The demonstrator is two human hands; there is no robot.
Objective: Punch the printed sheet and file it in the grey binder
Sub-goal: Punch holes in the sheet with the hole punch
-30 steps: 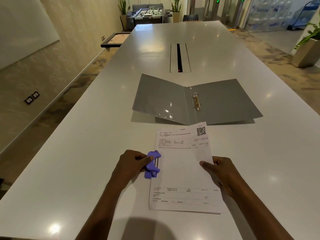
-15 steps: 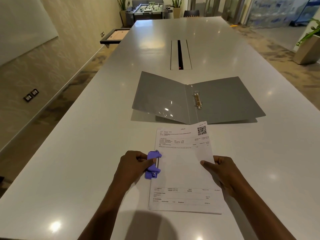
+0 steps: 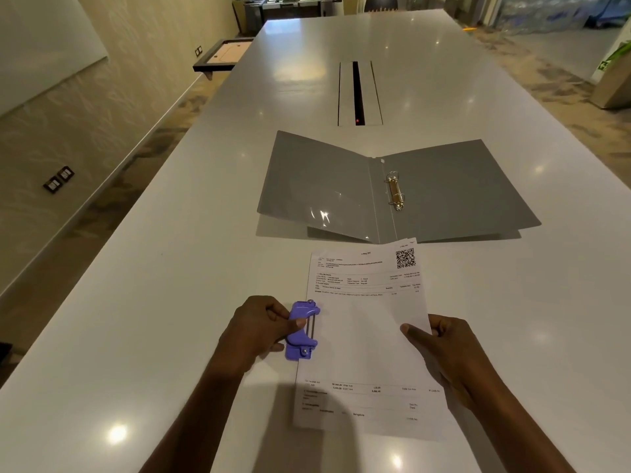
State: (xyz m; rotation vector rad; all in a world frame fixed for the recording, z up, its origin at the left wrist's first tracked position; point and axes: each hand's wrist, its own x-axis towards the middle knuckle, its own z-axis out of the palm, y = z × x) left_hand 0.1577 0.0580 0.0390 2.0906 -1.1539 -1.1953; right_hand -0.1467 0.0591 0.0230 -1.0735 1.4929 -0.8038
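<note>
The printed sheet [image 3: 370,339] lies flat on the bench [image 3: 170,302], its long side running away from the person. The left hand [image 3: 254,331] grips a small purple punch [image 3: 302,331] set on the sheet's left edge, about halfway along. The right hand [image 3: 440,346] pinches the right edge to keep the sheet steady. I think the punch is being squeezed, but I cannot tell if the holes are made yet. The grey binder [image 3: 444,192] lies open just past the sheet's far end, touching its top corner. Its rings [image 3: 395,191] look closed, and nothing is filed in it. The sheet must go forward to reach the rings.
</note>
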